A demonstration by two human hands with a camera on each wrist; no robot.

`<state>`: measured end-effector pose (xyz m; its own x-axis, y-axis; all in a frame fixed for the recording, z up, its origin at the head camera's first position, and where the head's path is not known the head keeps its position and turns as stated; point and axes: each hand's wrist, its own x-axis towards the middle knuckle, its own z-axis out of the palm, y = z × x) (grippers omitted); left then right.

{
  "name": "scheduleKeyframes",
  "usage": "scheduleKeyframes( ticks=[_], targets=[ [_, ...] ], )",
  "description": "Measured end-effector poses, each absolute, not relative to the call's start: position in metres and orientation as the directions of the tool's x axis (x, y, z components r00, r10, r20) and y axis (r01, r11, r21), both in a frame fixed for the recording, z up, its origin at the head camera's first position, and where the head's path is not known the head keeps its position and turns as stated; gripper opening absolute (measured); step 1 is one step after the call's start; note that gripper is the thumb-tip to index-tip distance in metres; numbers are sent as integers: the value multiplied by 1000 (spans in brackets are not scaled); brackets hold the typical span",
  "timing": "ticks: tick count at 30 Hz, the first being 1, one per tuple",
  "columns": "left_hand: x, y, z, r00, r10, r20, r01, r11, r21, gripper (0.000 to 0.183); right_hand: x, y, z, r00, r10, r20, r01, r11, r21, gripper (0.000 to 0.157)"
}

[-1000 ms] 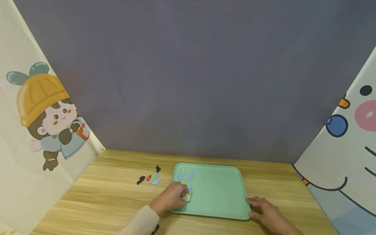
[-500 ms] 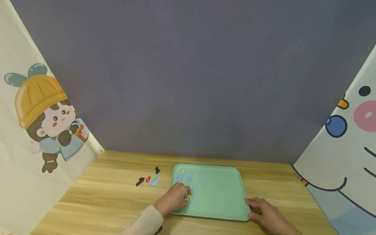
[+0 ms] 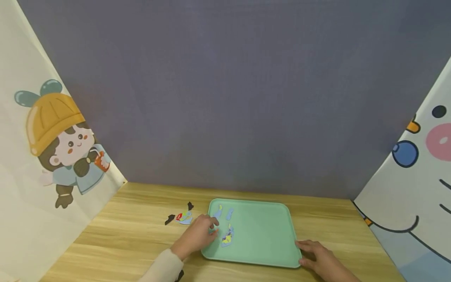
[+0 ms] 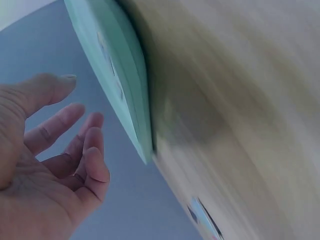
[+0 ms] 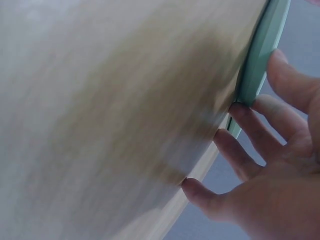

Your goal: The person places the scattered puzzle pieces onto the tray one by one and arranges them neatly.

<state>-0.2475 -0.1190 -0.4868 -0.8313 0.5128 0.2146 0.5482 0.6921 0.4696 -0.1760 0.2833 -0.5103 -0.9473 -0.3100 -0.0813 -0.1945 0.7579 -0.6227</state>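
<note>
Left hand (image 3: 199, 234), thumb and fingers apart, hovers above a tray (image 3: 262, 231) holding puzzle pieces (image 3: 228, 238).

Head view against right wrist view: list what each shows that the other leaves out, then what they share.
Only the head view: the left hand, the flat pieces and the yellow-hatted cartoon figure.
Only the right wrist view: the palm side of the right hand, seen close up.
Both: the right hand itself, the green tray, the wooden table and the gray backdrop.
</note>
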Motion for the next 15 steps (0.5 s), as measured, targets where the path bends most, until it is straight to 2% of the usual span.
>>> scheduleKeyframes(
  ticks=[15],
  targets=[
    [-255, -184, -486, -939, 258, 229, 338, 820, 462, 30, -177, 287, -514, -934, -354, -47, -249, 740, -625, 64]
  ],
)
